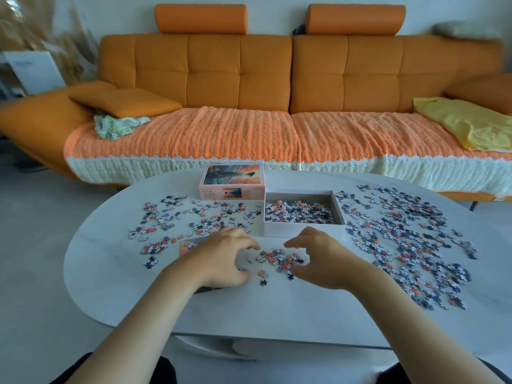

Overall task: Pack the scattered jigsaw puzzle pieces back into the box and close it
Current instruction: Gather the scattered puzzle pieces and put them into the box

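Head cam: left hand [221,256] & right hand [318,259], loosely cupped, gripping nothing, flank a small heap of pcs [279,259] just before the open box [303,230], so best rake tight, then scoop w/ both

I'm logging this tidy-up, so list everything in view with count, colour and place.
White open cardboard box: one, white, table centre, holding pieces.
Picture-printed box lid: one, pink-orange, behind box's left corner.
Loose jigsaw pieces: many, grey, white, orange, spread left and right of box; small heap in front.
Oval table: one, white, foreground.
Tufted sofa: one, orange, behind table.
Knitted throw: one, orange and cream, on sofa seat.
Plain cloth: one, yellow, sofa's right end.
Patterned cloth: one, green, sofa's left end.
Left hand: one, left of heap, fingers curved.
Right hand: one, right of heap, fingers curved.
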A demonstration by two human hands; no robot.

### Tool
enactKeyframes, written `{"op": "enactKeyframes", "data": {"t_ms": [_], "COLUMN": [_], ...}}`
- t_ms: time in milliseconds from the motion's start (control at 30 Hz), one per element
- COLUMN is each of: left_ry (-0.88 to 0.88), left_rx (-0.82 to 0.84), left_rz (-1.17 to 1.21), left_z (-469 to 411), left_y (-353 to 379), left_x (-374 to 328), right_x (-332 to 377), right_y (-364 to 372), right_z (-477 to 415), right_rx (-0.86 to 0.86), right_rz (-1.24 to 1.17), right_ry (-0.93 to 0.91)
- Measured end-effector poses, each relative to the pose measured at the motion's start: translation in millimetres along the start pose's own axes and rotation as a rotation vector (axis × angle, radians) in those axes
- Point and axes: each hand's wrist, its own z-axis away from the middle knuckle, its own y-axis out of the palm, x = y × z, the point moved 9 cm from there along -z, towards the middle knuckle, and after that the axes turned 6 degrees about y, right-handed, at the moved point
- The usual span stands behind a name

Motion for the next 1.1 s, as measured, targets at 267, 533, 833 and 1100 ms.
{"op": "enactKeyframes", "data": {"t_ms": [267,533,833,1100], "left_ry": [0.010,-0.055,-0.028,0.023], "left_rx": [-0.061,-0.148,0.042,-0.028], "left_rz": [-0.107,-0.019,-0.036,0.113], "left_z": [5.3,0.4,-12.1,-19.8], "left_y": [-5.2,-4.0,28.4,26.4], "left_x": [8.0,-3.0,-10.7,-24.3], "right_x": [8.9,36.7,18.6,13.5], "right_y": [13.8,18.9,6.5,18.3], "right_z": [-10.0,-13.1,-14.3,-18.1], "right_rx": [0.011,-0.079,0.028,0.090], "right_rz": [-0.030,0.101,-0.030,0.017], "right_ry": [0.018,-0.121,-0.052,0.028]}}
